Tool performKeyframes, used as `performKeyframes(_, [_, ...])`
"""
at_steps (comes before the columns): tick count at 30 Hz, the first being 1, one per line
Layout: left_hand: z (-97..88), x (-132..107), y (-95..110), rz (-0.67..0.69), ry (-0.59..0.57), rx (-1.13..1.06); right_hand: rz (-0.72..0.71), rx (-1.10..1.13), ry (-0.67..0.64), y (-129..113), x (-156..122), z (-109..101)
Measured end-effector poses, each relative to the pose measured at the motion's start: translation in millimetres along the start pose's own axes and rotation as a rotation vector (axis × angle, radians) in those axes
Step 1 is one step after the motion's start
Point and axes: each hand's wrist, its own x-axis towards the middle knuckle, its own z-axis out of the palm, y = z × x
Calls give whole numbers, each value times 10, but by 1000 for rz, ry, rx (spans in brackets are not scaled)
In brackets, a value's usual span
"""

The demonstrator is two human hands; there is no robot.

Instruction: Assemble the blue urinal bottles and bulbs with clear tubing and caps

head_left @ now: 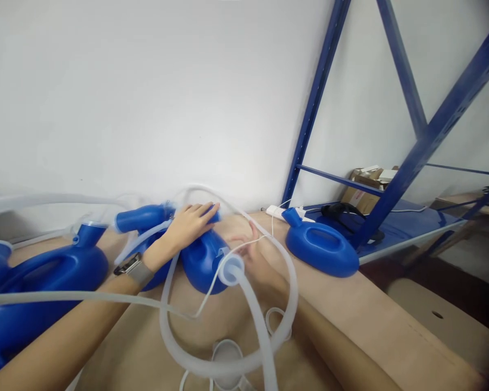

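Observation:
My left hand [189, 222] lies flat with fingers stretched over the top of a blue plastic bottle [201, 260] at the table's middle. A watch sits on that wrist. My right hand [250, 252] is just right of the bottle, partly behind a translucent white hose [264, 331] whose round end sits at the bottle's side. Its fingers pinch a thin white tube [244, 245]. The hose loops widely over the table [350, 309] in front of me.
Another blue bottle [320, 247] lies to the right, and more blue bottles [49, 271] at the left. A blue metal rack [395, 190] stands at the right with a cardboard box [367, 187], a black object and a white power strip [279, 210]. A white wall is behind.

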Motion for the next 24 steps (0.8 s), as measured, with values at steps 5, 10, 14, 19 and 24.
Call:
performKeyframes(5, [139,-130,-350,-63,26,59,-95,205,303,2,36,-169])
performKeyframes(10, [296,-176,-696,-97,31,93,-75,353,231,-288,116,-437])
performKeyframes(14, [425,-110,-858,-114,23,112,-110,460,216,-472,122,-488])
performKeyframes(19, [551,36,-972,-139,42,105,-12,418,-65,-368,29,-458])
performKeyframes(24, [509,128,-914,-130,85,80,108,191,-75,-51,-183,-442])
